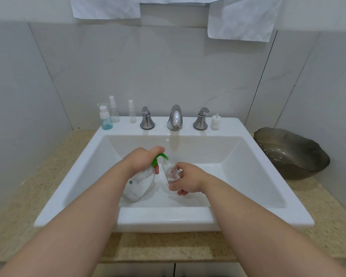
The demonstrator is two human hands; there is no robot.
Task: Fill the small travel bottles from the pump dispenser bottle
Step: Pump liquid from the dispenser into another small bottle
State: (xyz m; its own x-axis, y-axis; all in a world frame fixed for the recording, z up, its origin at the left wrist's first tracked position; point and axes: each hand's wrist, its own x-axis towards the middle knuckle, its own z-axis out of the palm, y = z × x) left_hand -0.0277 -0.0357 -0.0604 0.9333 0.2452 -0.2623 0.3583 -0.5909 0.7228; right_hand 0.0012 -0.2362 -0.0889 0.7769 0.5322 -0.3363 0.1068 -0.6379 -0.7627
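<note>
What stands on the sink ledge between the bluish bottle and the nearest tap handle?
Head view: two clear spray bottles stand there, the taller bottle beside the bluish bottle, the slimmer bottle nearer the tap handle.

Left of the spout (174, 117): three small travel bottles (106, 118) (113, 109) (131, 112). In front of it, a fourth travel bottle (171, 172), one pump dispenser bottle (140, 182) and two hands (142, 158) (188, 180). Either side of it, two tap handles (147, 118) (201, 119). Right of it, one loose white cap (215, 122), one dark bowl (292, 152). Above it, two white cloths (106, 7) (244, 19).
</note>
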